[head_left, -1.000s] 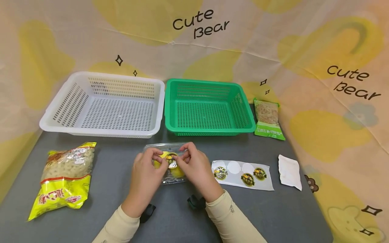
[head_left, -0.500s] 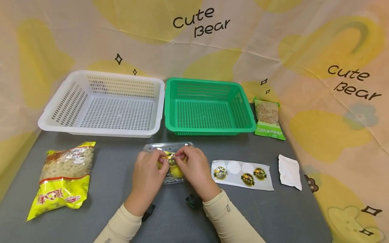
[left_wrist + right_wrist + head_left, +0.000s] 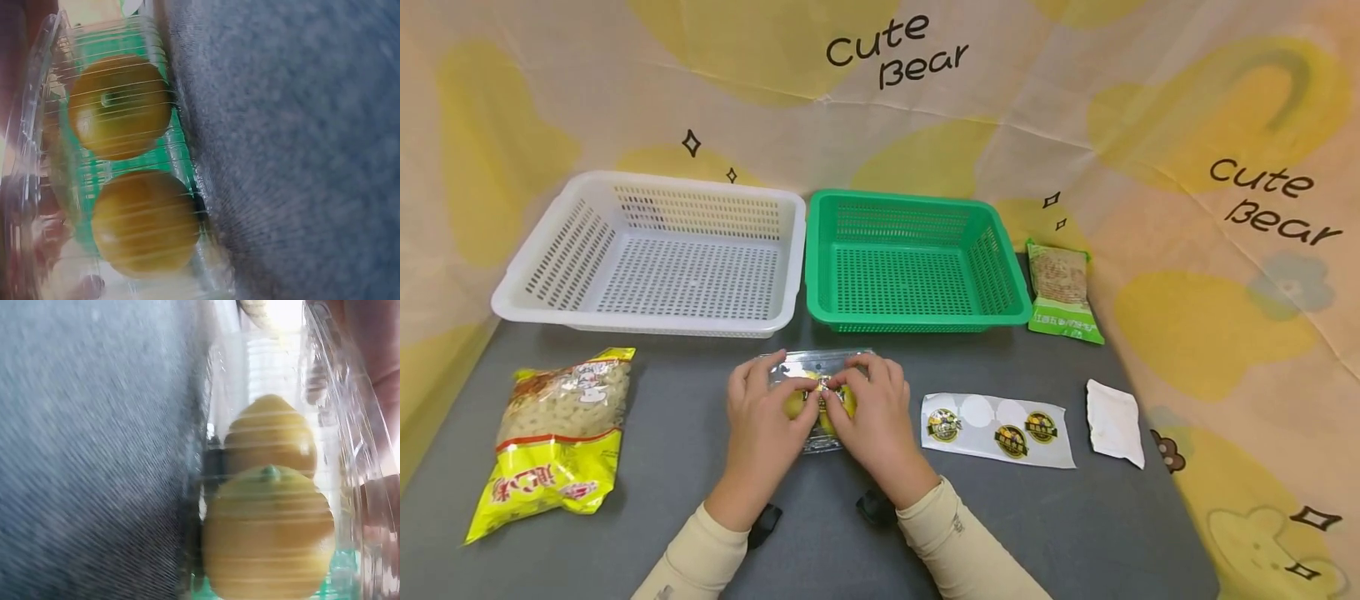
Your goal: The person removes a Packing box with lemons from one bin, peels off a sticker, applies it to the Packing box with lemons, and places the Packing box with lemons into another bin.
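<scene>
A clear plastic clamshell box [image 3: 823,360] of yellow round fruit lies on the grey table, in front of the baskets. Over its lid my left hand [image 3: 767,425] and right hand [image 3: 876,417] meet, thumbs and index fingers pinching a round black-and-gold sticker [image 3: 825,385] close to the plastic. The other fingers spread along the lid's far side. Most of the sticker is hidden by the fingertips. Through the ribbed box wall, the left wrist view shows two fruits [image 3: 147,222] side by side; in the right wrist view, one fruit [image 3: 269,531] overlaps another.
A white basket [image 3: 647,325] and a green basket [image 3: 917,321] stand behind. On the left lies a yellow snack bag [image 3: 561,442]; right of the box are a sticker sheet [image 3: 977,454], a white folded cloth-like piece [image 3: 1115,423] and a green-and-clear food packet [image 3: 1063,292].
Both hands have moved closer together over the lid, bringing the sticker down toward the box. Their outer fingers have opened out from a tighter curl onto the lid.
</scene>
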A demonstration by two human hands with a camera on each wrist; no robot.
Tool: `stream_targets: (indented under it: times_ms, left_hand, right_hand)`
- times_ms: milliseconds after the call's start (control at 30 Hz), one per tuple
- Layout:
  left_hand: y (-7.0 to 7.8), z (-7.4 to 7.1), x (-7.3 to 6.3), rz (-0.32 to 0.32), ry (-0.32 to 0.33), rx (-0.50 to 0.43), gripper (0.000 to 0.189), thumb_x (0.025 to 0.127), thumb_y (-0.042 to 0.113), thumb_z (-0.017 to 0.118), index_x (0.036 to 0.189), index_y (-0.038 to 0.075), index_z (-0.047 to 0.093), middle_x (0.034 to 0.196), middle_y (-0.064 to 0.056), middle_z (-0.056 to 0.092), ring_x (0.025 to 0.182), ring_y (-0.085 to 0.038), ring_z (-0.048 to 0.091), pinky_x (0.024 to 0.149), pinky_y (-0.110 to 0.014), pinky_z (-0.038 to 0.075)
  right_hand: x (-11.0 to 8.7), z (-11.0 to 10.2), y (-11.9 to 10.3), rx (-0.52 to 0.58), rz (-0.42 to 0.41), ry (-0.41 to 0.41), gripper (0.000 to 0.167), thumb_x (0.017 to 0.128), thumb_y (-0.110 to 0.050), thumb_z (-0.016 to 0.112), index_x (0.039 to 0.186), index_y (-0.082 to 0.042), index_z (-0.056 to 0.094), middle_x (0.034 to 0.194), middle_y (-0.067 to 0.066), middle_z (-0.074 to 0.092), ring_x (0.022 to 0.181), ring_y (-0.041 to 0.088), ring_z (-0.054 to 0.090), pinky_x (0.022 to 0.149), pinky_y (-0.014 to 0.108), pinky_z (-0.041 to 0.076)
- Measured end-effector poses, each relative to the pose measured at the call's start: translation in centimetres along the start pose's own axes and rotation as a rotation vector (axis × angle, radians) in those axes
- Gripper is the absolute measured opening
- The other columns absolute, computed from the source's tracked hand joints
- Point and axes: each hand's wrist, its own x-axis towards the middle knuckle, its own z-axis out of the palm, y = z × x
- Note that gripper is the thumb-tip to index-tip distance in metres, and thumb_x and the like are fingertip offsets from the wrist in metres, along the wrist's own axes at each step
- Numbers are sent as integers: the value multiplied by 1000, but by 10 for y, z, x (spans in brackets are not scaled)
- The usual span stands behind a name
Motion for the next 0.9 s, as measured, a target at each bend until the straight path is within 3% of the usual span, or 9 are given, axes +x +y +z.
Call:
stream_targets:
  times_ms: [167,300,400,667,900]
  left_hand:
    - [1,-2,1,-81,-48,-8,22,84,11,89,100,2,77,149,-30,49,141,-56,31,111,-72,27]
    - [2,-5,2,-157,-107,-11,33,90,16,84,115,1,70,158,-36,34,144,-61,22,111,-77,23]
    - [3,-8,3,-208,-159,-15,39,95,18,79,127,1,66,162,-38,26,145,-63,22,109,-78,26]
    - [9,-15,9,-306,-287,-38,45,103,21,69,144,7,58,169,-34,17,148,-61,24,110,-76,30]
    - [7,-14,8,-298,-296,-45,42,104,17,65,144,6,57,168,-34,17,146,-63,28,109,-78,31]
  right_hand:
    - [-8,1,1,-41,-33,-7,26,101,-31,71,124,-24,80,156,8,54,144,34,42,109,62,38]
    - [-19,3,4,-120,-80,-50,39,106,-33,61,143,-25,70,165,10,45,155,36,32,113,68,35]
    - [-25,4,5,-194,-96,-83,46,108,-36,53,152,-23,61,168,10,39,158,35,26,115,69,34]
    - [-27,1,2,-265,-87,-96,50,109,-39,49,155,-19,58,169,10,37,159,33,25,117,68,32]
    - [-27,0,1,-280,-74,-113,53,109,-41,50,155,-18,57,169,11,37,159,34,25,117,67,31]
